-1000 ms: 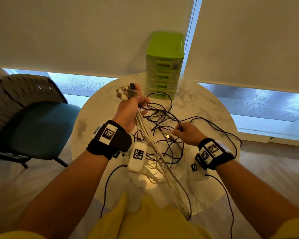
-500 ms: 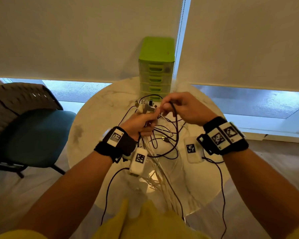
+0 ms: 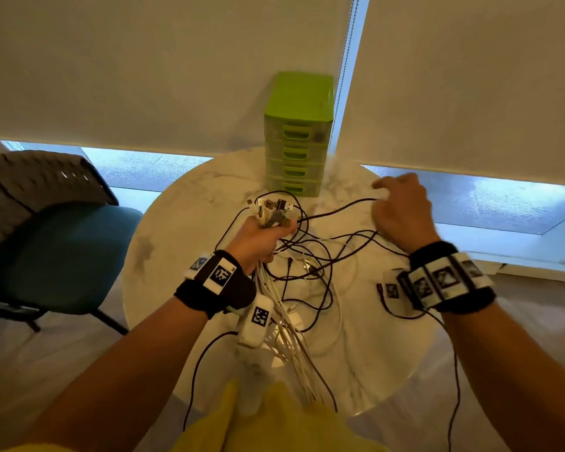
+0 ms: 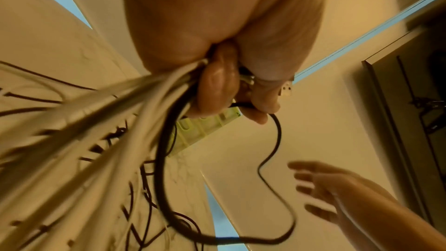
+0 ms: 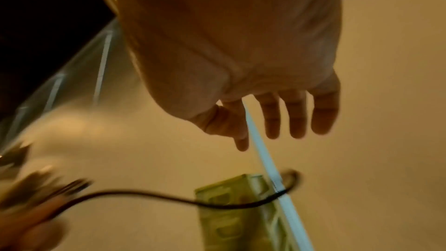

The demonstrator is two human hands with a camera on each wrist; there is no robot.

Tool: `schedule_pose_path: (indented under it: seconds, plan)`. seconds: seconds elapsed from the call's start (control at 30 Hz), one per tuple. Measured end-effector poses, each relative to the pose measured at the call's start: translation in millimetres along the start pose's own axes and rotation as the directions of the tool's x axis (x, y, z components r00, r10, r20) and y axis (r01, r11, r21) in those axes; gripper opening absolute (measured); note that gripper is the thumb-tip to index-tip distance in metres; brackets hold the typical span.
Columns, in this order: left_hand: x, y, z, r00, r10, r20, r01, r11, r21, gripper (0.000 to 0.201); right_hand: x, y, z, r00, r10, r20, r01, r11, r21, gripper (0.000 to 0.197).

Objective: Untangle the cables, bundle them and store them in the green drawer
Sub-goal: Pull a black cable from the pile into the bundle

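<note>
My left hand [image 3: 268,233] grips a bundle of white and black cables [image 3: 282,318] just below their plugs [image 3: 273,208], held above the marble table [image 3: 177,236]. In the left wrist view its fingers [image 4: 217,87] curl round the white strands [image 4: 96,114]. One black cable [image 3: 340,208] runs from that fist rightward. My right hand [image 3: 393,199] hovers beside its far end with fingers spread and holds nothing; the right wrist view shows its straight fingers [image 5: 296,117] above the loose black cable [image 5: 144,195]. The green drawer unit [image 3: 297,135] stands shut at the table's back edge.
More black and white cable [image 3: 310,265] lies tangled on the table between my hands. A chair with a teal seat [image 3: 56,252] stands to the left. Roller blinds [image 3: 470,76] hang behind the drawers. Black wires trail from both wristbands.
My right hand pinched the black cable beside the left fist half a second ago; it has swung right and opened. The left hand has dropped slightly, still holding the bundle.
</note>
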State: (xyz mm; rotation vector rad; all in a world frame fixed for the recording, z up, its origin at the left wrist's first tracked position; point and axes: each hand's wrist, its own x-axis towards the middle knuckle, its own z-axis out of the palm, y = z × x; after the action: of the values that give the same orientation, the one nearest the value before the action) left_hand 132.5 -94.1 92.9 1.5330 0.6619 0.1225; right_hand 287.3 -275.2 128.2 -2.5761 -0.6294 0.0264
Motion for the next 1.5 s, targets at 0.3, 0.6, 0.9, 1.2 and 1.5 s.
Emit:
schedule_pose_path:
  seconds: [0.3,0.6,0.9,1.2,1.5]
  plan:
    - [2.0,8.3,1.2,0.998,0.005,0.057,-0.004,1.0,-0.006,0.018,-8.5,-49.6,19.3,0.836,-0.434,0.335,0.306,0.877,0.371,0.024]
    - [4.2,-5.2,-14.1,0.999,-0.031,0.007,0.032,0.993,-0.113,0.026,48.4,10.0,-33.7,0.995,0.095,-0.042,-0.059,0.845,0.531,0.023]
    - [6.3,2.7,-2.0,0.995,0.011,0.099,-0.002,0.996,-0.092,0.021,-22.5,-50.2,45.0,0.79,-0.566,0.236,0.565,0.821,0.078,0.021]
    - [8.0,-9.0,-23.5,0.986,-0.04,0.164,0.045,0.999,-0.027,0.029,45.2,-1.4,-19.8,0.952,0.034,-0.305,0.095,0.913,0.398,0.024]
    - [10.8,2.1,-3.7,0.985,-0.025,0.168,0.032,0.999,-0.035,0.028,-15.6,-37.3,49.0,0.844,-0.517,0.143,0.528,0.848,-0.053,0.034]
